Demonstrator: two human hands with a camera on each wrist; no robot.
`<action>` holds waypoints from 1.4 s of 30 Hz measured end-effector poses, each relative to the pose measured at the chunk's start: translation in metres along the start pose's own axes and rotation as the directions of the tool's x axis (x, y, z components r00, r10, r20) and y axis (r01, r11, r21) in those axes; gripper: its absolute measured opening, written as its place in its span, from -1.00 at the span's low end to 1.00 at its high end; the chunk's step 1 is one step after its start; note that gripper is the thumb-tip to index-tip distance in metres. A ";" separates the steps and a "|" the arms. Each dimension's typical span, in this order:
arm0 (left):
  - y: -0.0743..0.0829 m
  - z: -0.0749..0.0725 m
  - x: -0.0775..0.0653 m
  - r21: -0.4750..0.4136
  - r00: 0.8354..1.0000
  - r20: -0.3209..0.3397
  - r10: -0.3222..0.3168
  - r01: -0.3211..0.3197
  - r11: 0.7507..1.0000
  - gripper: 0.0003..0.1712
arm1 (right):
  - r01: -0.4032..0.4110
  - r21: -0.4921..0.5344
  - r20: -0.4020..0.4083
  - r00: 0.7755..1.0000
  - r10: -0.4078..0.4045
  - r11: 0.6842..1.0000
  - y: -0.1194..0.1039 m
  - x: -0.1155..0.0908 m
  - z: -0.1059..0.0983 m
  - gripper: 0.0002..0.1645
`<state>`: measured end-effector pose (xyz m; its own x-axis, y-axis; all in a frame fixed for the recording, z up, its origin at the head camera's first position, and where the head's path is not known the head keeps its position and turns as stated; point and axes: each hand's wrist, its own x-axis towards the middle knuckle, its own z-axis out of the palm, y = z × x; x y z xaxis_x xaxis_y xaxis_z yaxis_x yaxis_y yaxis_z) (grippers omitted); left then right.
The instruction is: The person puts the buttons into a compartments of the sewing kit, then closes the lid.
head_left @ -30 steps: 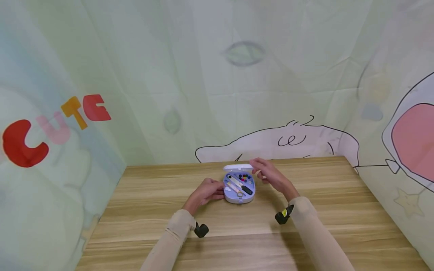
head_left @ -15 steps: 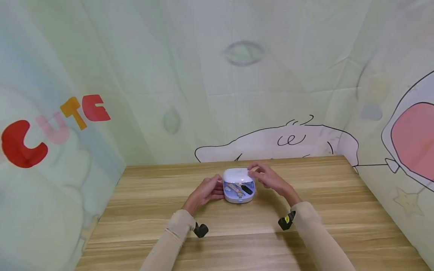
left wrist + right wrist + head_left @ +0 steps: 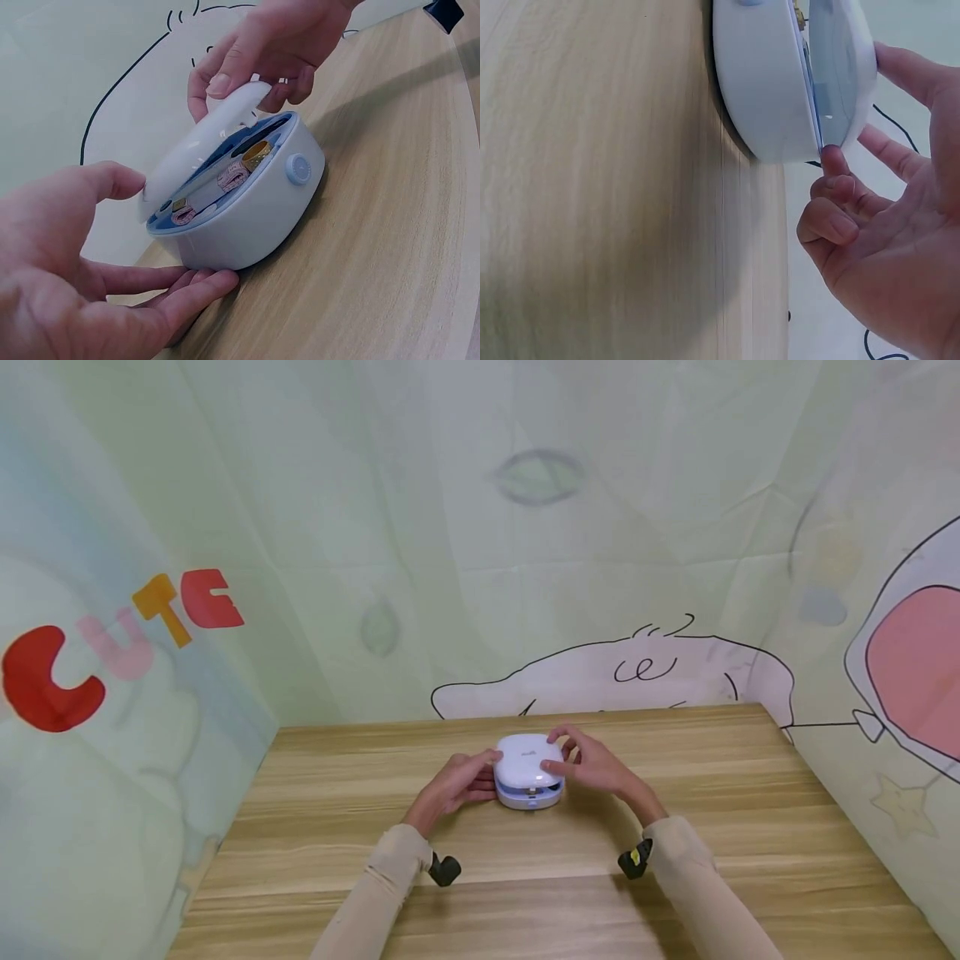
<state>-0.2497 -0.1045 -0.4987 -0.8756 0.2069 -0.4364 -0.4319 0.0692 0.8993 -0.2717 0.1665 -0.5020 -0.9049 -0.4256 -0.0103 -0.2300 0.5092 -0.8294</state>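
A white sewing kit box sits on the table, its lid tilted down with a gap left at the front. Through that gap the left wrist view shows a gold thimble, pink patterned pieces and part of a black handle. My left hand holds the box's left side, thumb at the lid's edge and fingers against the lower wall. On the right, my right hand grips the lid with its thumb on top and other fingers along the side and back edge. Most of the contents are hidden.
The wooden table ends behind the box at a printed backdrop. On the box's front is a round blue latch button. A black wrist camera sits on the right sleeve, another camera on the left.
My right hand has swung the lid forward and down from upright to nearly over the base, covering the contents. My left thumb has come onto the lid's edge; the base stays put.
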 end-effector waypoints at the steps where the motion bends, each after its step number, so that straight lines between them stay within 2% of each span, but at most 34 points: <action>1: 0.000 0.000 0.000 0.002 1.000 -0.002 -0.003 0.003 1.000 -0.36 | 0.000 -0.013 0.001 1.000 0.000 1.000 0.000 0.000 0.000 -0.47; 5: 0.000 0.000 -0.001 -0.002 1.000 -0.007 -0.008 0.008 1.000 -0.42 | 0.000 -0.039 0.004 1.000 0.000 0.999 0.000 0.000 0.002 -0.46; 12: 0.001 0.001 0.000 0.003 1.000 -0.003 -0.004 0.004 1.000 -0.48 | 0.004 -0.020 0.004 1.000 -0.004 1.000 0.004 -0.001 0.006 -0.41; 22: -0.001 0.000 0.001 0.037 1.000 0.002 0.006 -0.006 0.999 -0.50 | -0.073 -0.034 0.050 0.996 0.075 0.997 0.007 -0.006 0.008 -0.26; 26: -0.001 0.000 0.001 0.030 1.000 0.009 0.016 -0.016 0.999 -0.50 | -0.075 -0.040 0.057 0.995 0.077 0.996 0.008 -0.006 0.008 -0.22; 35: 0.000 0.001 -0.001 0.033 0.999 0.028 0.032 -0.033 0.999 -0.52 | -0.075 0.014 0.068 0.995 0.074 0.997 0.013 -0.006 0.010 -0.22; 42: 0.000 0.002 -0.001 0.028 0.999 0.029 0.029 -0.029 0.999 -0.55 | -0.058 -0.015 0.074 0.996 0.059 0.998 0.012 -0.009 0.011 -0.20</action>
<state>-0.2485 -0.1029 -0.4984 -0.8809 0.2371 -0.4096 -0.3998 0.0902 0.9121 -0.2627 0.1680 -0.5175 -0.8878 -0.4492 -0.1001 -0.1831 0.5443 -0.8187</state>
